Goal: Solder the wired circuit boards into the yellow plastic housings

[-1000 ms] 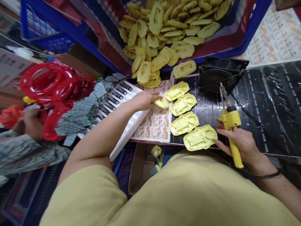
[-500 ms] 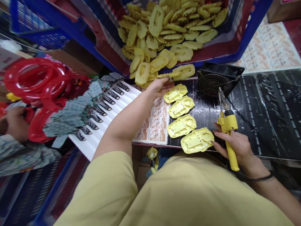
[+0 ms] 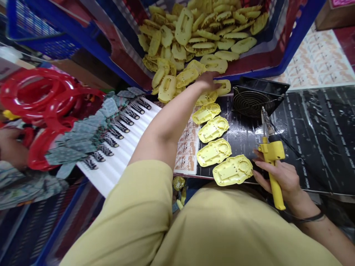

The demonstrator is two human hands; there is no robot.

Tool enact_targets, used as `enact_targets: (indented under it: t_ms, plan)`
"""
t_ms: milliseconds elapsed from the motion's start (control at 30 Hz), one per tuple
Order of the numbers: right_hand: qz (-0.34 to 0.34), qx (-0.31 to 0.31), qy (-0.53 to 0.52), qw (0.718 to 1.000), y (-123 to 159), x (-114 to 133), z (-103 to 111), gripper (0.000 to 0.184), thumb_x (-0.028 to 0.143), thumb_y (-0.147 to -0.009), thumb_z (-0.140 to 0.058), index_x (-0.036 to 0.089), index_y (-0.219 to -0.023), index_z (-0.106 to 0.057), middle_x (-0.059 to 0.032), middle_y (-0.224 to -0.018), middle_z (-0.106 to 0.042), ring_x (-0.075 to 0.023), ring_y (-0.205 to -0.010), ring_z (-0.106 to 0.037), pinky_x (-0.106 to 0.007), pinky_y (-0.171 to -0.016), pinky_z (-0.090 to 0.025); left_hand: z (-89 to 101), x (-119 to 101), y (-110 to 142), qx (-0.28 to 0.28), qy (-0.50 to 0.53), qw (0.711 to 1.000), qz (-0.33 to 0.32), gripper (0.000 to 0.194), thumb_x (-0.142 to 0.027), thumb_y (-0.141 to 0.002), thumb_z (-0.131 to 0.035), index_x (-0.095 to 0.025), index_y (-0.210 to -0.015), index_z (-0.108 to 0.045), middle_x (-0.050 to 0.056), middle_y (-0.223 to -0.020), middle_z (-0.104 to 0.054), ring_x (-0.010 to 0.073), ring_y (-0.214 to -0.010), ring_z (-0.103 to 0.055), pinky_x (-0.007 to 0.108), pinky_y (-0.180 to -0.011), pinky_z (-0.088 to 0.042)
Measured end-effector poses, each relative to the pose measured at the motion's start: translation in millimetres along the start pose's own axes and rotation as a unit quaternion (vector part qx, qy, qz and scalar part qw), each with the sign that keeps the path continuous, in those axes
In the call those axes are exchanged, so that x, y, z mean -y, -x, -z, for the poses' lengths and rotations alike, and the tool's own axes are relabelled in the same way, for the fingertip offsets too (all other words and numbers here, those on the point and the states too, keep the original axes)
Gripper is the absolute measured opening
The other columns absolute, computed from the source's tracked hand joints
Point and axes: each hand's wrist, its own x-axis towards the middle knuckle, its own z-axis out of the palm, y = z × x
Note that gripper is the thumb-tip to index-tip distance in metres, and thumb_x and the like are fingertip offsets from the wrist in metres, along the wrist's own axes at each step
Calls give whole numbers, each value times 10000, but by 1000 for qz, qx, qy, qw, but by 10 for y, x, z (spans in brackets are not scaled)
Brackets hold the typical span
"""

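My right hand (image 3: 287, 177) is wrapped round the yellow handle of a soldering gun (image 3: 273, 151), its metal tip pointing away from me. Its fingertips are close to the nearest yellow plastic shell (image 3: 233, 170), which lies inner side up. Behind that one, more shells like it form a row running away from me, among them one shell (image 3: 214, 152). My left hand (image 3: 208, 82) is stretched past the row's far end, with its fingers closed on the end of a slotted yellow shell (image 3: 223, 87) by the crate rim. Its fingertips are partly hidden.
A blue crate (image 3: 302, 48) heaped with yellow shells (image 3: 184, 26) stands at the back. A black fan (image 3: 251, 101) sits right of the row. On the left, wired grey-green pieces (image 3: 83, 135) lie on white foam (image 3: 108, 166), beside red rings (image 3: 36, 92) and another person's hand (image 3: 11, 146).
My left hand has moved right and away from me, onto the slotted shell. Another shell now lies at the row's far end. My right hand still holds the soldering gun.
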Motion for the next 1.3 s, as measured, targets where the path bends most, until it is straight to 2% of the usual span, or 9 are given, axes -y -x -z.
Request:
enact_targets:
  t_ms: [100, 167, 367, 600, 733, 833, 933, 1133, 1300]
  plan:
    - [-4, -8, -2, 1000, -24, 16, 4, 348, 132, -961, -797, 247, -1268, -680, -79, -1119, -852, -234, -939, -852, -307, -737, -722, -39, -246, -104, 67, -75, 995, 3, 909, -247, -878, -890, -199, -1706, -518, 137, -1756, -514, 400, -1641, -466, 454, -1366, -379]
    - [-7, -18, -10, 1000, -31, 24, 2, 322, 126, -964, -795, 229, -1247, -682, -79, -1086, -852, -239, -964, -853, -310, -765, -731, -24, -357, -124, 88, -117, 989, -1, 962, -239, -823, -938, -214, -1695, -533, 131, -1748, -502, 436, -1643, -440, 473, -1368, -365]
    - [-16, -16, -21, 1000, -36, 37, 6, 406, 87, -943, -793, 232, -1306, -679, -71, -1082, -852, -248, -972, -852, -323, -796, -741, 240, -428, -88, 32, -87, 995, -34, 595, -136, -888, -836, -147, -1474, -735, 106, -1546, -688, 368, -1533, -586, 432, -1331, -430]
    - [-10, -26, -10, 1000, -39, 21, 1, 399, 101, -950, -797, 257, -1298, -682, -79, -1119, -854, -229, -947, -851, -291, -758, -716, 538, 32, -28, -82, 38, 994, -55, 479, -151, -962, -678, -205, -1438, -690, 31, -1516, -753, 175, -1389, -698, 343, -1227, -553]
    - [-2, -24, 3, 1000, -5, -5, -19, 487, 106, -927, -811, 245, -1372, -671, -87, -1145, -855, -228, -904, -850, -283, -723, -697, 518, 384, 103, -89, 22, 996, -6, 309, -124, -949, -609, -206, -1157, -822, -2, -1344, -830, 199, -1356, -725, 365, -1241, -539]
    - [2, -22, 11, 1000, 14, -16, -23, 486, 109, -928, -811, 259, -1368, -669, -74, -1153, -855, -222, -890, -850, -282, -710, -694, 438, 435, 220, -92, -36, 993, 68, 423, -42, -953, -540, -166, -1210, -851, 58, -1345, -826, 241, -1357, -737, 332, -1224, -535]
    - [6, -23, 5, 1000, 26, -23, -23, 460, 109, -935, -818, 238, -1352, -670, -94, -1174, -850, -231, -927, -852, -298, -741, -710, 302, 247, 292, -94, -44, 991, 89, 492, -106, -1035, -526, -178, -1466, -753, 95, -1436, -788, 266, -1357, -738, 357, -1197, -554]
    - [9, -36, -20, 999, 36, -37, -36, 656, 66, -900, -834, 250, -1498, -636, -88, -1168, -851, -251, -907, -854, -309, -726, -722, -43, -346, 217, -2, -44, 993, 106, 648, -483, -1121, -565, -203, -1703, -512, 176, -1629, -653, 366, -1522, -620, 484, -1220, -537]
    - [3, -47, -24, 999, 34, -30, -43, 719, 53, -900, -807, 279, -1552, -604, -111, -1247, -833, -284, -966, -853, -336, -749, -742, -202, -552, 81, -7, -56, 994, 95, 686, -465, -1091, -612, -163, -1697, -499, 172, -1686, -600, 336, -1614, -520, 430, -1302, -459]
